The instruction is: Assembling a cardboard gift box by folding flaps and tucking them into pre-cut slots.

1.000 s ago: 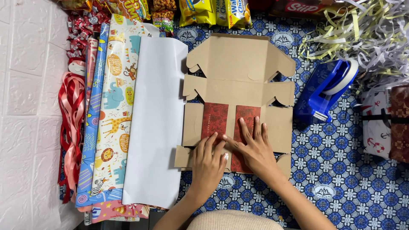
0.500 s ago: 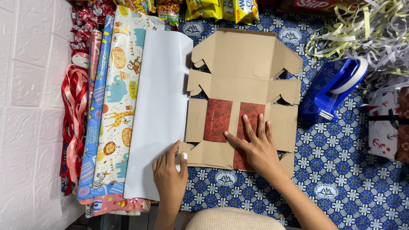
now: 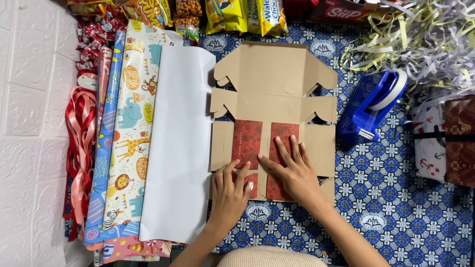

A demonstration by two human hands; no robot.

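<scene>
Nearest the camera, the person's left hand (image 3: 230, 190) is lying flat with its fingers (image 3: 236, 173) spread narrowly, pressing on the lower left edge of an unfolded brown cardboard box (image 3: 269, 106), gripping nothing. Just beside it, the right hand (image 3: 292, 170) is resting palm down with its fingers (image 3: 282, 151) fanned wide over two dark red patterned cards (image 3: 247, 141), which are lying side by side on the middle panel of the box; it too is holding nothing. The flattened box is lying in the centre of a blue patterned cloth (image 3: 396, 212), its flaps opening away from the person. Touching the box's left edge, a sheet of wrapping paper is lying white side up (image 3: 180, 148), and under it a children's animal-print wrapping sheet (image 3: 131, 133) is showing, with more rolls beside it. Further left, red and pink ribbons (image 3: 79, 148) are trailing along a white tiled surface (image 3: 29, 123). To the right of the box, a blue tape dispenser (image 3: 371, 106) is sitting near it, and a wrapped gift (image 3: 445, 141) is lying at the right edge. Farthest off, shredded paper strips (image 3: 420, 39) and snack packets (image 3: 237, 15) are lining the top.
</scene>
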